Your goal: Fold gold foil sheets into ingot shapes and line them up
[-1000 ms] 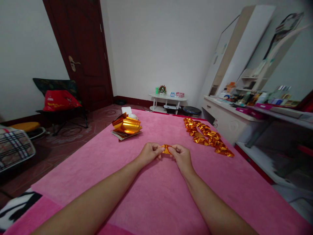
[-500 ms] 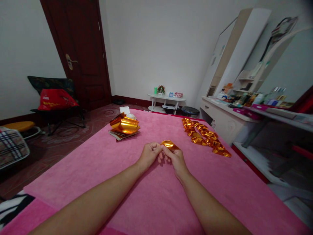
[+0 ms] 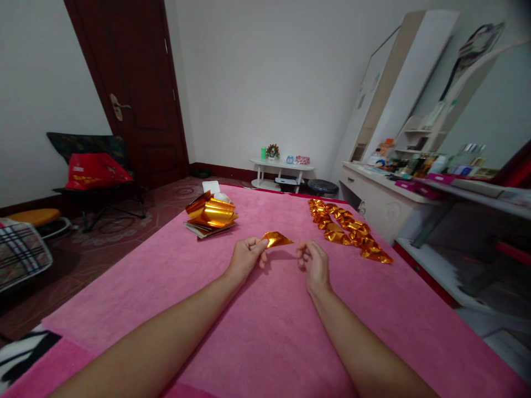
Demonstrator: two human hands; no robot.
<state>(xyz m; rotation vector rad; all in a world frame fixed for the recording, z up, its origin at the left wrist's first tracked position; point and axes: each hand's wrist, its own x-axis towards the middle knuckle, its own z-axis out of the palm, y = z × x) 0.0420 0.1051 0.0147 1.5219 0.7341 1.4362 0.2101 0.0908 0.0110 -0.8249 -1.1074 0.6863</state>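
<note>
My left hand (image 3: 248, 257) pinches one end of a folded piece of gold foil paper (image 3: 277, 239), held just above the pink cloth (image 3: 265, 331). The foil's other end tapers to a point towards the right. A short gap separates that tip from my right hand (image 3: 314, 262), whose fingers are loosely curled and apart with nothing visible in them. To the left lies a stack of gold foil sheets (image 3: 213, 213), curled upward on top. Several folded gold foil pieces (image 3: 344, 229) lie in rows on the right side of the cloth.
A small white object (image 3: 222, 197) sits behind the stack. Beyond the cloth stand a low white table (image 3: 282, 165), a round dark stool (image 3: 323, 188) and a dressing table (image 3: 373, 193) with bottles. At left, a folding chair (image 3: 87, 141) holds a red bag (image 3: 97, 171).
My right hand has let go of the foil and moved right. My left hand has shifted slightly left with the foil, whose pointed end now shows.
</note>
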